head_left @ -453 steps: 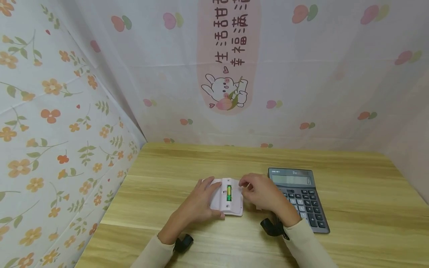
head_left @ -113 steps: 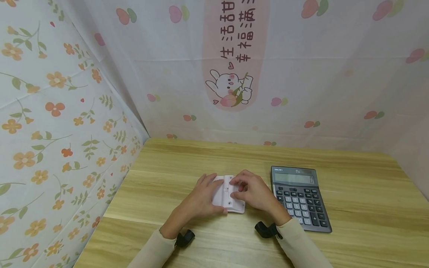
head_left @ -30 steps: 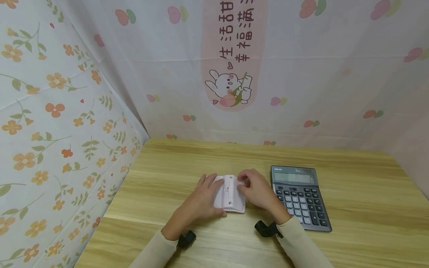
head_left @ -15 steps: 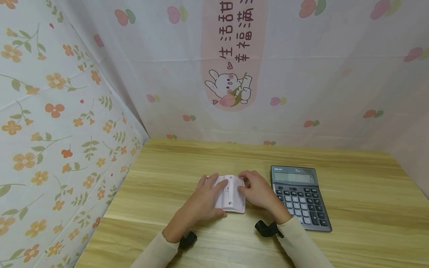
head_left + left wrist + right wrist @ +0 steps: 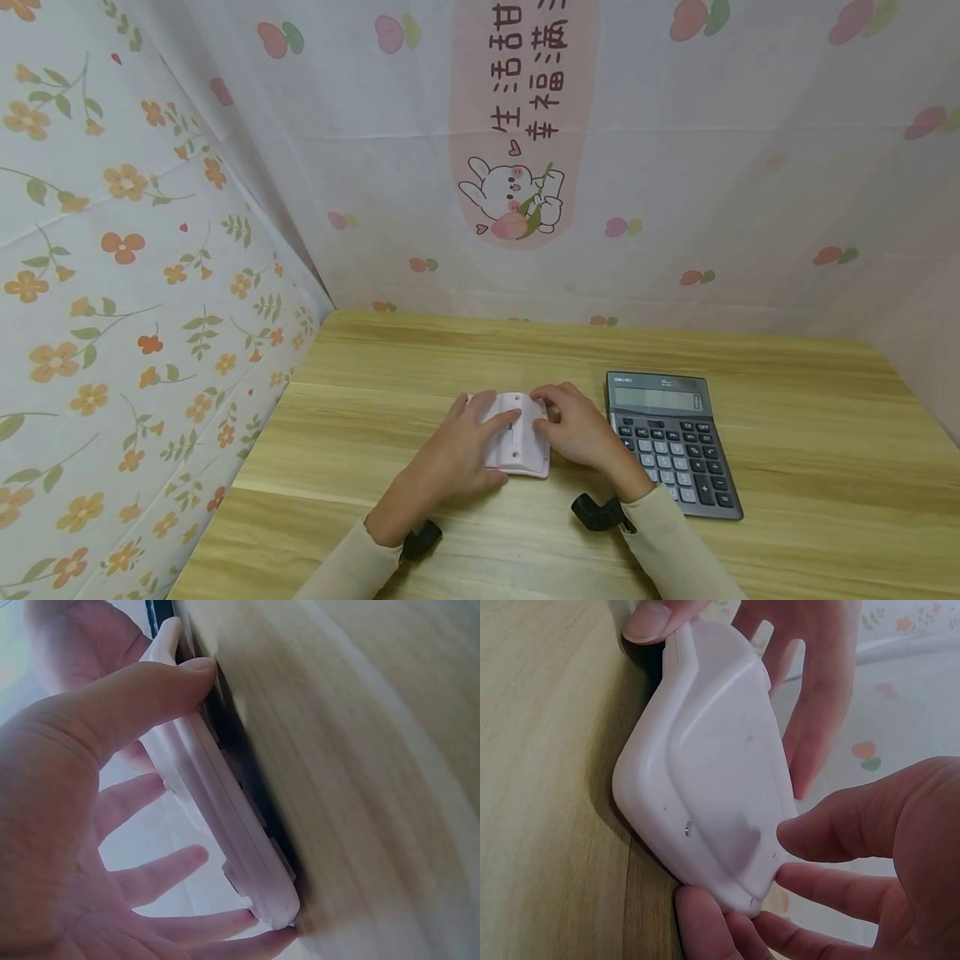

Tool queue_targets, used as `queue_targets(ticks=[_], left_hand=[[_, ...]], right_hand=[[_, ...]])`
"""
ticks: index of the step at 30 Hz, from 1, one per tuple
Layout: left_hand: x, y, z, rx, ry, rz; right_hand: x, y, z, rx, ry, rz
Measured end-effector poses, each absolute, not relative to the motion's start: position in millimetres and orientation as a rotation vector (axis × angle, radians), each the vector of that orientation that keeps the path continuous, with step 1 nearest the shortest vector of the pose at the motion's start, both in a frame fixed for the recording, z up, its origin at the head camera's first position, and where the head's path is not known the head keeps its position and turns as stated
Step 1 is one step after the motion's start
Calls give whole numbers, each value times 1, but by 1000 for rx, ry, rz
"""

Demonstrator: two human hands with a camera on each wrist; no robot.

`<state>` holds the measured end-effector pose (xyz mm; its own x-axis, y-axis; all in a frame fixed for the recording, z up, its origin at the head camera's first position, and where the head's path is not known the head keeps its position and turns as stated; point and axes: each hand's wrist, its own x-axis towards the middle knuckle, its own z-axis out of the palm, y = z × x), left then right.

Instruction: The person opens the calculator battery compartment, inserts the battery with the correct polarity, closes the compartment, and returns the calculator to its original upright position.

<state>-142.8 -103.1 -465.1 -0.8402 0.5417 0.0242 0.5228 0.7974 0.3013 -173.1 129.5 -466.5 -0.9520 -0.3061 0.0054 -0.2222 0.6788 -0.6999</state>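
A pale pink calculator (image 5: 534,454) lies face down on the table, its raised back with small screws upward. Dark key edges show beneath its body (image 5: 217,802) in the left wrist view. My left hand (image 5: 456,450) grips it from the left, thumb on the near edge and fingertips over the far edge. Its index finger presses on the battery cover (image 5: 515,437), partly hiding it. From the right, my right hand (image 5: 579,427) holds the other side: in the right wrist view the thumb (image 5: 832,817) touches the back while other fingers curl round the far edge.
A larger grey calculator (image 5: 701,467) lies face up to the right, close to my right wrist, its display (image 5: 656,399) lit with a digit. The wooden table (image 5: 810,433) meets a printed cloth (image 5: 675,208) at the back and a floral cloth (image 5: 135,333) at left.
Fifteen seconds ago a green battery lay exposed in the pink calculator; the cover now sits over it. Within the last second my left index finger has slid right onto the cover.
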Motion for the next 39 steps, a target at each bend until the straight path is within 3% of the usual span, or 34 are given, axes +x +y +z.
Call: queue_targets(ticks=[28, 39], left_hand=[[-144, -106, -457, 1128, 2991, 460], [-142, -108, -456, 1072, 2994, 598]], right_hand=[[-176, 132, -467, -397, 2730, -1199], [-176, 135, -466, -421, 2690, -1255]])
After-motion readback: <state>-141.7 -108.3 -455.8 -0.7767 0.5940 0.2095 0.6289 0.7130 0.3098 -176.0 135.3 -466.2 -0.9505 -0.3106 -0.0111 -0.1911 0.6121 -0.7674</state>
